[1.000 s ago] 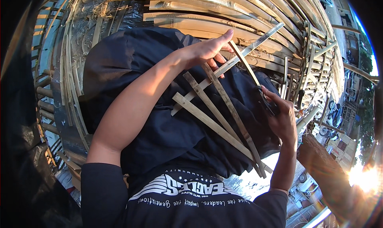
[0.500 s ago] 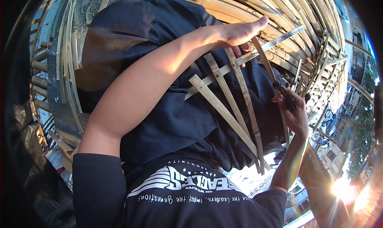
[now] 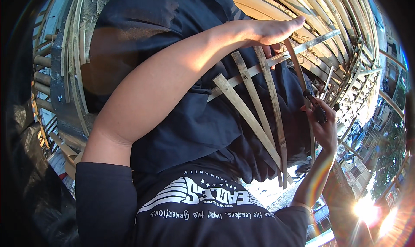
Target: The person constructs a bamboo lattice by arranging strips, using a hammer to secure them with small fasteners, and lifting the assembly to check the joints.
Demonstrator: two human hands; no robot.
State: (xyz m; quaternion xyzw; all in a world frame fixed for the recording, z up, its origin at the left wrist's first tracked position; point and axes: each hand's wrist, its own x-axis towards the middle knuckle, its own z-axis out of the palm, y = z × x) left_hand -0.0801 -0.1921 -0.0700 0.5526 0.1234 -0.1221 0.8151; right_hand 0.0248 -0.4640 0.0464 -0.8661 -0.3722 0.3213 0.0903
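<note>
My left hand is at the upper right of my lap, thumb side stretched forward. Its fingers curl under a long pale bamboo slat where a darker, curved bamboo strip crosses it. Lower down that curved strip, my right hand is closed around a black-handled tool, which lies against the strip; its working end is hard to make out. Several other bamboo strips fan across the long slat and draw together near my waist.
Dark cloth covers my lap under the strips. Stacked split bamboo fills the far side, with a bamboo lattice to the right. Bamboo poles stand at left. Low sun glares at lower right.
The view has shifted a little, so hands and strips appear slightly farther right. Both hands keep their hold, and the strips keep their arrangement.
</note>
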